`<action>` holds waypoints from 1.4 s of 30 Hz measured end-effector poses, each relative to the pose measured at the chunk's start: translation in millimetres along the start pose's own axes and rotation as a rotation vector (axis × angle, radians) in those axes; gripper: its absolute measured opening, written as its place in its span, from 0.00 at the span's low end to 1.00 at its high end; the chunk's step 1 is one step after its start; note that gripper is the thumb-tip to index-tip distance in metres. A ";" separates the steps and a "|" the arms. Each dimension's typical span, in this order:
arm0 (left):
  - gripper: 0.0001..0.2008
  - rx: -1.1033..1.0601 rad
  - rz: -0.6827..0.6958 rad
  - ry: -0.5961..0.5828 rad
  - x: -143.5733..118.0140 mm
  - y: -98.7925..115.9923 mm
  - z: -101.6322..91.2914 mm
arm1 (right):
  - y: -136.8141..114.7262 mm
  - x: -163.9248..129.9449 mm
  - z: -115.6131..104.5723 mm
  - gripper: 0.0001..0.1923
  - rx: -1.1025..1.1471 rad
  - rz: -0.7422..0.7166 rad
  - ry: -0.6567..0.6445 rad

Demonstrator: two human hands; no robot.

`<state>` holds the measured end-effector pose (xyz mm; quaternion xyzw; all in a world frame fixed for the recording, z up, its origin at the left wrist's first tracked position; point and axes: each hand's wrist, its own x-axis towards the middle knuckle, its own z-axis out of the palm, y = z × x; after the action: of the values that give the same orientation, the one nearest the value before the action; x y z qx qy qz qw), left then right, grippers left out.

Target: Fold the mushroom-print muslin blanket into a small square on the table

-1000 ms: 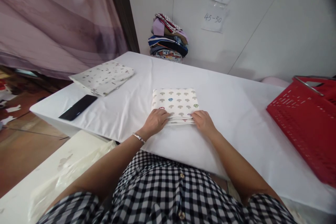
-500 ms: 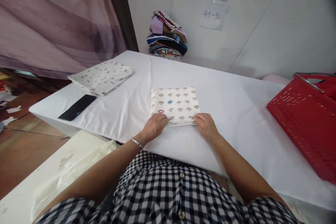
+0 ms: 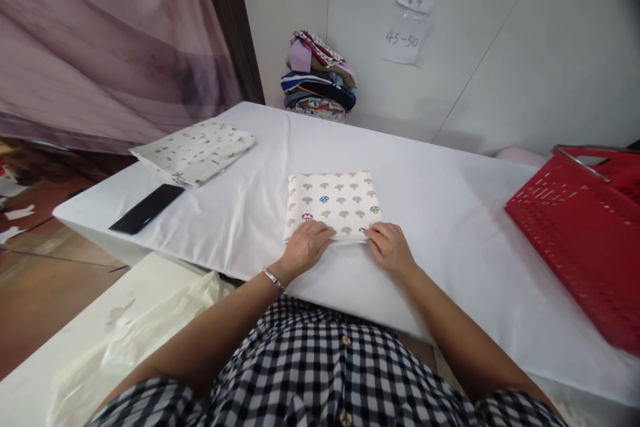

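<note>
A folded white cloth with a mushroom print lies flat on the white-covered table in front of me. My left hand rests on its near left corner, fingers curled over the edge. My right hand pinches its near right corner. Both hands grip the near edge of the folded cloth. A bracelet sits on my left wrist.
A second folded patterned cloth lies at the table's far left, with a black phone in front of it. A stack of coloured fabrics stands against the wall. A red plastic basket is at the right. Plastic sheeting lies lower left.
Both hands have slid slightly along the near edge of the mushroom cloth, the left one moving inward. The cloth stays flat in place.
</note>
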<state>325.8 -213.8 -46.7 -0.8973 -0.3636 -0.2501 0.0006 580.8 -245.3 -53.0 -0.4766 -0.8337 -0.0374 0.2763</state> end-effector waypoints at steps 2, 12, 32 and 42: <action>0.11 -0.016 0.014 -0.005 1.5 1.7 2.2 | -8.2 5.3 -0.7 0.13 0.012 -0.019 -0.011; 0.12 -0.087 0.010 -0.058 7.0 1.6 -8.4 | -26.5 13.5 19.8 0.15 0.061 -0.089 -0.010; 0.09 -0.050 -0.050 0.048 8.5 4.0 9.7 | -57.3 95.6 28.9 0.19 0.209 0.109 -0.083; 0.08 -0.112 -0.268 0.007 29.4 -26.0 -18.0 | -57.9 80.0 50.3 0.22 0.081 0.231 -0.341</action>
<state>318.6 -178.8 -22.5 -0.8385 -0.4658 -0.2708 -0.0816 480.7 -198.4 -44.1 -0.5572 -0.8089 0.1092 0.1528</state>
